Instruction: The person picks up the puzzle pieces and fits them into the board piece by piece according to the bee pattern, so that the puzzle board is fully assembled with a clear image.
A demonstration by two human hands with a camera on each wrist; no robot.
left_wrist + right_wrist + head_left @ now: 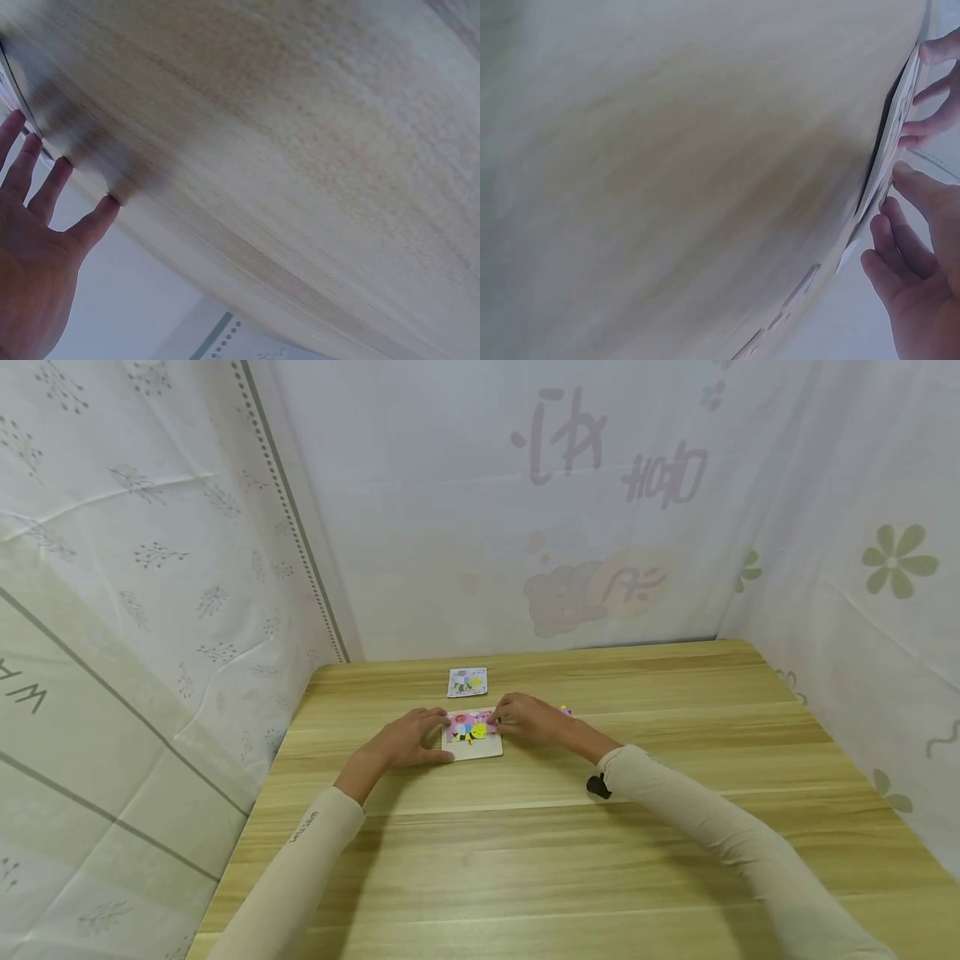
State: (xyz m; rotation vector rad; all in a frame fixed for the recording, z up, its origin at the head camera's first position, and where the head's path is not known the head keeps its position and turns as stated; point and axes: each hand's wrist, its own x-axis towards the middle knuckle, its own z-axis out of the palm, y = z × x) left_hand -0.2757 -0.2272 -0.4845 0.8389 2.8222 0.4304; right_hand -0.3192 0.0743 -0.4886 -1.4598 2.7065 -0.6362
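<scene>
A pale puzzle board [477,750] lies flat on the table, its upper part covered with a pink picture of a yellow-and-black bee [471,732]. Straight, spread fingers of my left hand [408,739] touch the board's left side, the thumb at its lower left corner. In the left wrist view the fingertips of that hand [45,232] meet the board's edge. At the board's right side my right hand [528,718] pinches a small pink puzzle piece [491,722] between thumb and fingers. The right wrist view shows this hand [922,247] at the board edge, mostly hiding the piece.
Behind the board lies a square card [467,682] with a similar bee picture. Several loose puzzle pieces [780,311] lie right of the board, mostly hidden behind my right wrist in the head view. Patterned curtains [450,527] enclose the wooden table [480,860] on three sides.
</scene>
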